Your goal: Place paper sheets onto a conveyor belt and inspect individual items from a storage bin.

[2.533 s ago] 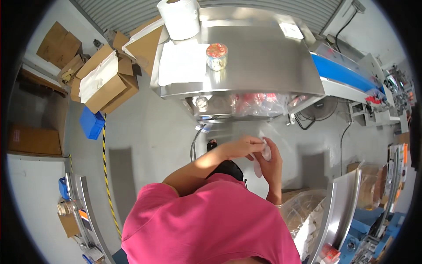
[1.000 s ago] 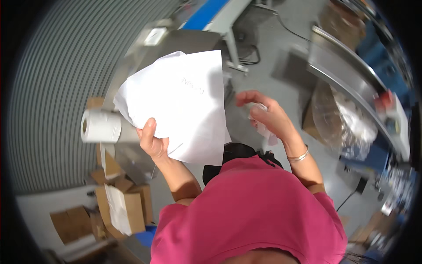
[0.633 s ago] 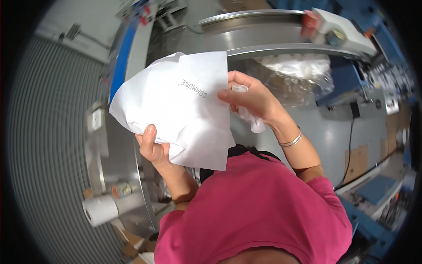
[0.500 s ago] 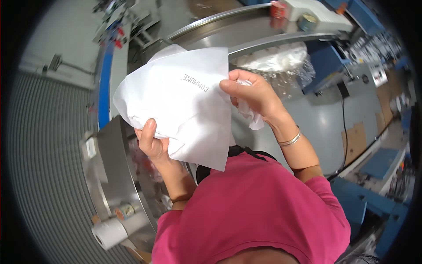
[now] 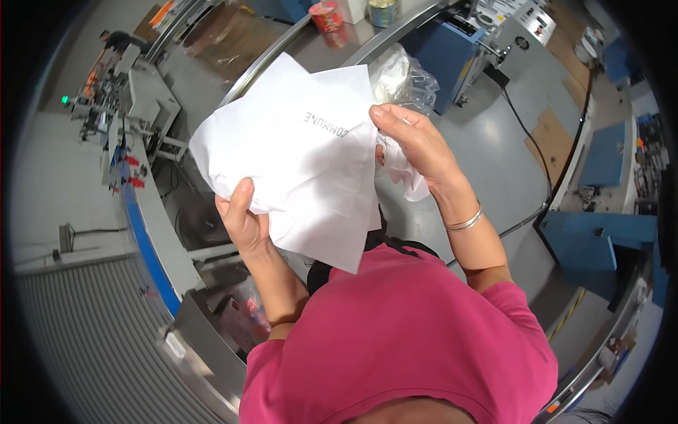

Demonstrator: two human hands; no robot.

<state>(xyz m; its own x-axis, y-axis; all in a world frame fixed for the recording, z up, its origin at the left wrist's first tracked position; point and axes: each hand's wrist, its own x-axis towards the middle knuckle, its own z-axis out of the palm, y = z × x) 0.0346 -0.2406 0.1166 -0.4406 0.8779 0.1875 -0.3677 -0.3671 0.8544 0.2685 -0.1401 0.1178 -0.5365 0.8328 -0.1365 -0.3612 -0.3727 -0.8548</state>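
Note:
Thin white paper-like sheets (image 5: 282, 155), in more than one layer, spread between my hands in front of my chest. Dark print, upside down to me, runs across the upper right of the top layer. At their lower left edge my left hand (image 5: 245, 222) is closed, thumb on top and fingers hidden beneath. My right hand (image 5: 424, 145) pinches the right edge with thumb and fingers. A crumpled white piece (image 5: 404, 175) hangs under that same hand; whether it belongs to the sheets I cannot tell.
Beyond the sheets stands a metal-topped table (image 5: 289, 56) with a red tin (image 5: 326, 17) and a greenish tin (image 5: 383, 11). Clear plastic wrap (image 5: 417, 88) lies by a blue machine (image 5: 441, 60). A blue-edged conveyor (image 5: 148, 240) runs along the left, and a person (image 5: 121, 42) is far off.
My view has swung to the left, so the tins and plastic wrap show farther left. The sheets stay in both hands; their top edge has fanned out and the print has creased near my right thumb.

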